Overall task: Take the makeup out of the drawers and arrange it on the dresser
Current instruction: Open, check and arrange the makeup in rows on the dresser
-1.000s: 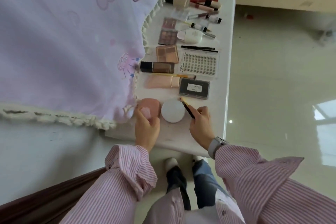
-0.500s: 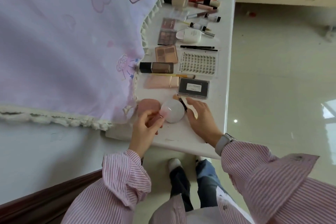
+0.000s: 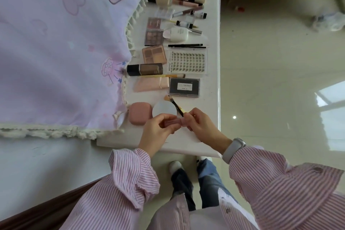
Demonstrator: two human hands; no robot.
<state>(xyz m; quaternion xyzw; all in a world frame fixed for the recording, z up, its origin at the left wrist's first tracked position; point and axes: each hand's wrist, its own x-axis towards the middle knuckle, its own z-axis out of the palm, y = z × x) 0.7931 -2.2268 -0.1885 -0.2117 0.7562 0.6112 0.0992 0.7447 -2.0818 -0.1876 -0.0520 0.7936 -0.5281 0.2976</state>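
Makeup item: small translucent pink tube with a paler pink cap [image 3: 172,123], held just above the near end of the white tabletop [image 3: 211,99], in front of the person.
Long axis: it runs left to right between the two hands, roughly across the row of laid-out makeup, with the cap end toward the right.
Left hand [image 3: 155,133]: fingers curled round the tube's body, thumb on top, grasping it.
Right hand [image 3: 200,127]: fingertips pinching the cap end; a ring shows on one finger and a grey wristband [image 3: 233,148] sits at the wrist.
Nearer hand: both touch it, so neither has to reach; the left carries more of its length.
Just behind it: round white compact [image 3: 164,111] with a thin black-handled brush [image 3: 176,107] lying slantwise beside it, and a rounded square dusty-pink compact [image 3: 140,115] to the left.
Open spot, as I judge it: bare tabletop to the right of the white compact, near the front edge, closest to the right hand.
Likely move: set the tube down there, probably turned in line with the other long items further along.
Further out: lilac heart-printed cloth with a cream fringe [image 3: 61,58] covers the left side.
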